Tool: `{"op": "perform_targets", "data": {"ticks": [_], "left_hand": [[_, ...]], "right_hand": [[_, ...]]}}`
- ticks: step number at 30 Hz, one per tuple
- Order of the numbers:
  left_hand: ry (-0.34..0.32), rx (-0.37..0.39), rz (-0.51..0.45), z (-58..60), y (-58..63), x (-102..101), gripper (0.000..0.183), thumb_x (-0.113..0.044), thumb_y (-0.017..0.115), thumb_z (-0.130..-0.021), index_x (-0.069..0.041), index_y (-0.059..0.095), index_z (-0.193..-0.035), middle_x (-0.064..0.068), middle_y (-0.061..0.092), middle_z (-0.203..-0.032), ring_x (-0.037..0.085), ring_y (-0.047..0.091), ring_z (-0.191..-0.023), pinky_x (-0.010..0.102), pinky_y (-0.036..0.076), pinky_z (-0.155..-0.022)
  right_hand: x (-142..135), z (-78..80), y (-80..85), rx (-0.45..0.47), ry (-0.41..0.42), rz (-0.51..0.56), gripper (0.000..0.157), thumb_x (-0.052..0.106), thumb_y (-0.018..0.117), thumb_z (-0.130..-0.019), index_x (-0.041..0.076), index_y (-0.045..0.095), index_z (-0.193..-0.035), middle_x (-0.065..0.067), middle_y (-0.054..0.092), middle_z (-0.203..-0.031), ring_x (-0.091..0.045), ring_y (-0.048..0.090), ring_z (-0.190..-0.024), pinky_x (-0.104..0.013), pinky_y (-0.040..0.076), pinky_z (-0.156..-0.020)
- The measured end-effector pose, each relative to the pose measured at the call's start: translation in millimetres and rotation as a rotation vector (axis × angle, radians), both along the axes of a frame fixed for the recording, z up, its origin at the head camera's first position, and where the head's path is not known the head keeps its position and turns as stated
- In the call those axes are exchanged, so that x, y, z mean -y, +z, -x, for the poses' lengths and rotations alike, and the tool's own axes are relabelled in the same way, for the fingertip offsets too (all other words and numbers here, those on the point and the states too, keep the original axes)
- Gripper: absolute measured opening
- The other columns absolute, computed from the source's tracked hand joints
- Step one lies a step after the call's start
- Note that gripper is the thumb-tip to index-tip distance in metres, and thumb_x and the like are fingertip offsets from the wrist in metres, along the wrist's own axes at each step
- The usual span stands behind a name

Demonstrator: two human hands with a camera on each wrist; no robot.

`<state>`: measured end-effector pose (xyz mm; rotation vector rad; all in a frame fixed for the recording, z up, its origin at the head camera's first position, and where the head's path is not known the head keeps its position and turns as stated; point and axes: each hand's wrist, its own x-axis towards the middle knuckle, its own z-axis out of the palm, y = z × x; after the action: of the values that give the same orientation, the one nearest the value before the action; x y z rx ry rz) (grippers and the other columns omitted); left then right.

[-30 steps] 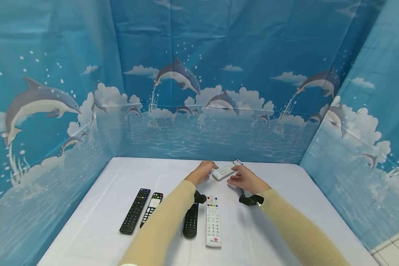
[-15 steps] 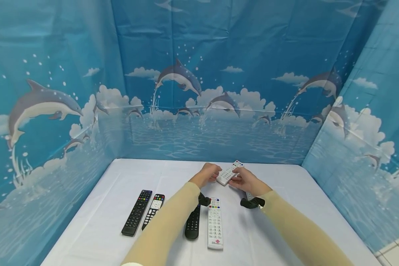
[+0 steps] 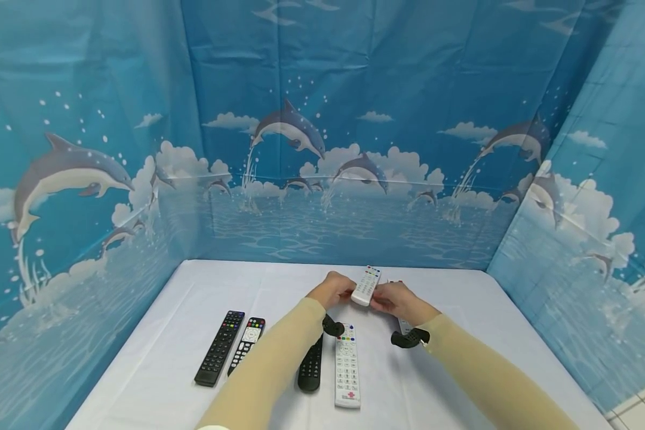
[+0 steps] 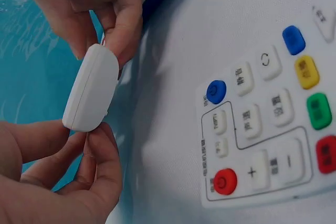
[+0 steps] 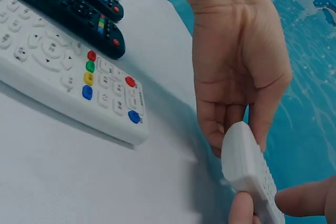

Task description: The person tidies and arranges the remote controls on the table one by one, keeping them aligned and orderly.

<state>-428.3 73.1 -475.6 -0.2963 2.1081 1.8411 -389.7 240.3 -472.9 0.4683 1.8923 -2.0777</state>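
A small white remote control (image 3: 366, 286) with coloured buttons at its far end is held between both hands near the back of the table. My left hand (image 3: 333, 290) pinches its left side, and my right hand (image 3: 401, 301) pinches the right. In the left wrist view the remote's white end (image 4: 93, 90) faces the camera, tilted, with fingers on opposite edges. The right wrist view has the remote (image 5: 244, 163) low down, with the thumb (image 5: 304, 199) of my right hand against its button side. Under my right wrist lies another remote (image 3: 405, 326), mostly hidden.
A long white remote (image 3: 347, 373) lies front centre, beside a black remote (image 3: 310, 367) partly under my left arm. Further left are a black-and-white remote (image 3: 247, 343) and a long black remote (image 3: 220, 349). Blue dolphin-print curtains (image 3: 322, 224) border the white table (image 3: 462, 310).
The small white remote has turned from a rightward slant to pointing more straight away from me. My left hand has shifted right and now grips its side.
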Motion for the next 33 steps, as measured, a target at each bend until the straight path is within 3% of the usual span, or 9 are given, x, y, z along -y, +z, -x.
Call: {"op": "perform_targets", "data": {"ticks": [3, 9, 14, 20, 27, 33], "left_hand": [[0.006, -0.007, -0.037, -7.8, 3.8, -1, 0.022, 0.007, 0.067, -0.089, 0.01, 0.066, -0.11, 0.015, 0.07, -0.09, 0.018, 0.067, -0.076, 0.034, 0.059, -0.08], [-0.023, -0.03, -0.077, -15.1, 4.2, 0, 0.019, 0.009, 0.064, -0.091, 0.01, 0.069, -0.11, 0.017, 0.07, -0.097, 0.021, 0.068, -0.08, 0.033, 0.06, -0.075], [-0.024, -0.049, -0.103, -23.9, 10.4, 2, 0.021, 0.007, 0.062, -0.094, 0.009, 0.069, -0.113, 0.017, 0.07, -0.098, 0.024, 0.071, -0.086, 0.033, 0.06, -0.076], [-0.015, -0.115, -0.089, -40.4, 22.4, 4, 0.017, 0.005, 0.065, -0.093, 0.007, 0.07, -0.11, 0.016, 0.07, -0.094, 0.027, 0.073, -0.087, 0.037, 0.061, -0.076], [-0.054, -0.148, -0.039, -58.4, 32.9, 5, 0.012, 0.003, 0.067, -0.093, 0.004, 0.071, -0.104, 0.013, 0.07, -0.089, 0.025, 0.073, -0.08, 0.034, 0.061, -0.068], [-0.097, -0.153, -0.043, -78.4, 40.0, 8, 0.01, 0.002, 0.067, -0.093, 0.004, 0.07, -0.102, 0.013, 0.069, -0.089, 0.026, 0.073, -0.08, 0.042, 0.06, -0.08]], "right_hand": [[0, -2.9, -2.2, -0.004, 0.025, -0.03, 0.047, -0.002, 0.05, -0.102, -0.01, 0.04, -0.147, -0.024, 0.054, -0.129, -0.021, 0.064, -0.088, -0.028, 0.058, -0.076], [-2, -13.7, 1.3, -0.019, 0.065, -0.062, 0.055, -0.001, 0.051, -0.103, -0.005, 0.031, -0.154, -0.028, 0.046, -0.138, -0.02, 0.063, -0.085, -0.028, 0.057, -0.075], [-4, -20.3, 9.1, -0.057, 0.087, -0.102, 0.057, 0.0, 0.054, -0.101, -0.003, 0.033, -0.154, -0.03, 0.045, -0.137, -0.021, 0.063, -0.082, -0.031, 0.058, -0.075], [-2, -27.8, 18.2, -0.082, 0.096, -0.114, 0.057, -0.003, 0.054, -0.099, -0.002, 0.036, -0.153, -0.029, 0.045, -0.137, -0.023, 0.063, -0.089, -0.031, 0.057, -0.073], [-5, -42.4, 28.7, -0.1, 0.111, -0.134, 0.057, -0.003, 0.056, -0.098, 0.0, 0.038, -0.153, -0.028, 0.046, -0.137, -0.023, 0.064, -0.09, -0.03, 0.058, -0.071], [-8, -59.0, 36.5, -0.105, 0.132, -0.189, 0.058, 0.0, 0.06, -0.097, 0.003, 0.041, -0.152, -0.025, 0.053, -0.132, -0.022, 0.067, -0.087, -0.032, 0.06, -0.074]]}}
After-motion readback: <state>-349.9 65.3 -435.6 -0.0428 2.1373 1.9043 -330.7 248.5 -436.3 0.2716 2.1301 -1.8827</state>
